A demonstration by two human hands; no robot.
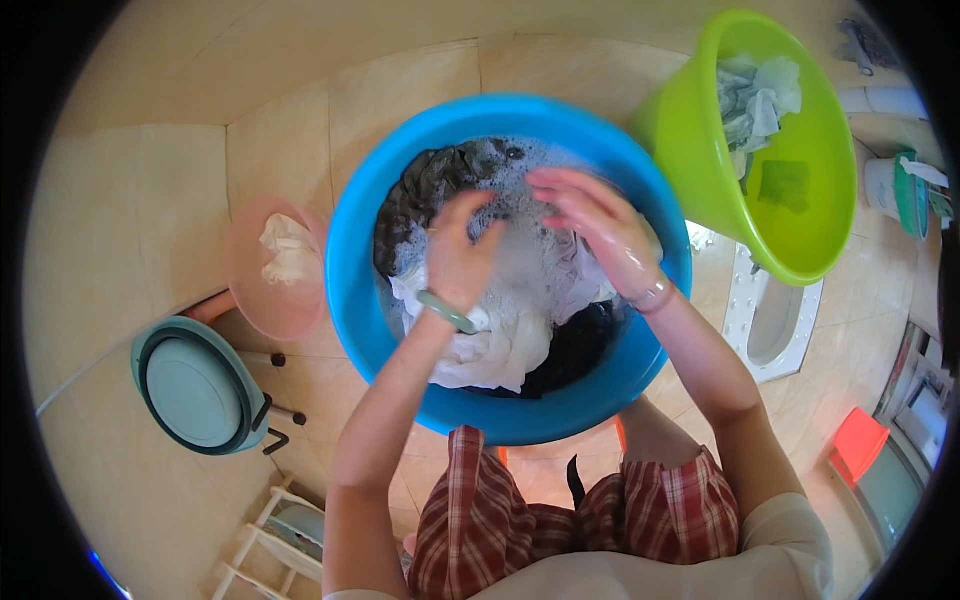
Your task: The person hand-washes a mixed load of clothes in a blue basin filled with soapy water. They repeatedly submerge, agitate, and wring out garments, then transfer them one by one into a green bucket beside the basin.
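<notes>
A large blue basin (352,330) holds foamy water and soaking clothes. Over its left half is my left hand (462,252), with a green bangle at the wrist; its thumb and fingers are apart and nothing is in them. My right hand (602,228), wet, reaches in from the right with its fingers stretched toward the middle. Suds (525,240) lie between the two hands. White cloth (495,350) bunches below my left hand, and a dark grey garment (405,205) lies along the basin's far left. Black cloth (575,350) shows in the water at the near right.
At the far right, a lime green tub (715,150) holds pale crumpled cloth. A pink basin (245,285) with white cloth stands left, near a grey-green folding basin (190,390) on a stand. A white squat toilet (775,320) is set in the floor at right.
</notes>
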